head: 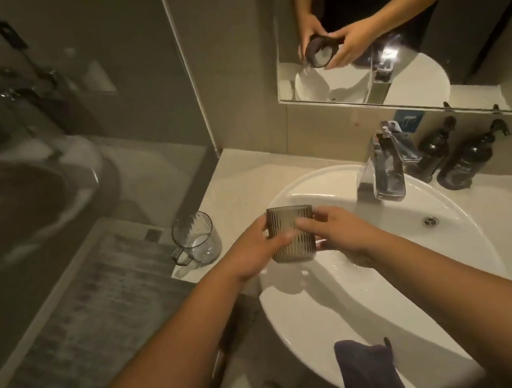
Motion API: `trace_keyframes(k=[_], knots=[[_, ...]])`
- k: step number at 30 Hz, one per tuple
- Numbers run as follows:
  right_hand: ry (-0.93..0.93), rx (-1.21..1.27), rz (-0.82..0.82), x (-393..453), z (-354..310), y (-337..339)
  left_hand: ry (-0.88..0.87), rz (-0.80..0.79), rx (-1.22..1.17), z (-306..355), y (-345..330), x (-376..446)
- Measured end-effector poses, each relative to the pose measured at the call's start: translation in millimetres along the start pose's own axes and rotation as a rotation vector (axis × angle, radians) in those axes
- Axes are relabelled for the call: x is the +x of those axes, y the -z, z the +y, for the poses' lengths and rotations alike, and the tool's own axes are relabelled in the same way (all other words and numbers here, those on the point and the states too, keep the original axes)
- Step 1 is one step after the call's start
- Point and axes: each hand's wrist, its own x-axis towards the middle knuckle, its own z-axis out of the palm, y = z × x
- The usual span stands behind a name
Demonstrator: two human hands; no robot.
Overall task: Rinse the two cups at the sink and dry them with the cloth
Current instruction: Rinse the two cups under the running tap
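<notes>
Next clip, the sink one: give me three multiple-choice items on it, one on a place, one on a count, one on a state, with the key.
1. Where does the clear cup stand?
A. on the counter left of the basin
B. inside the basin
C. under the tap

2. How many dark pump bottles stand right of the tap?
A. none
B. two
C. four

3. How is the ribbed cup held?
A. by one hand only
B. in both hands over the basin
C. set down, untouched

Key: 1 A, it sits on the counter beside the rim. 2 B, two pump bottles show. 3 B, the left hand and right hand both grip it.
</notes>
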Motion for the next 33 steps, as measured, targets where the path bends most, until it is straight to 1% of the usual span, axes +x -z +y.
trace_keyframes(k=[3, 4, 7, 9, 13, 15, 21, 26, 33], knots=[[0.155, -0.132, 0.018, 24, -24, -9, -0.073, 0.120, 0.183, 11, 30, 7], [0.195, -0.201, 0.028, 32, -32, -12, -0.097, 0.159, 0.205, 13, 38, 10], [0.297, -0.394, 0.037, 59, -48, -18, -0.154, 0.217, 0.145, 17, 57, 20], [0.315, -0.469, 0.045, 78, -54, -21, -0.143, 0.266, 0.164, 17, 68, 30], [0.289, -0.582, 0.052, 112, -54, -26, -0.161, 0.331, 0.414, 20, 88, 53], [0.273, -0.659, 0.052, 124, -50, -28, -0.159, 0.329, 0.536, 20, 96, 62], [0.261, -0.834, 0.051, 149, -38, -36, -0.047, 0.247, 0.795, 8, 111, 87], [0.220, -0.950, 0.016, 156, -35, -37, 0.013, 0.178, 0.880, -1, 114, 98], [0.163, -1.056, 0.020, 156, -27, -39, -0.006, 0.149, 1.042, -3, 114, 100]])
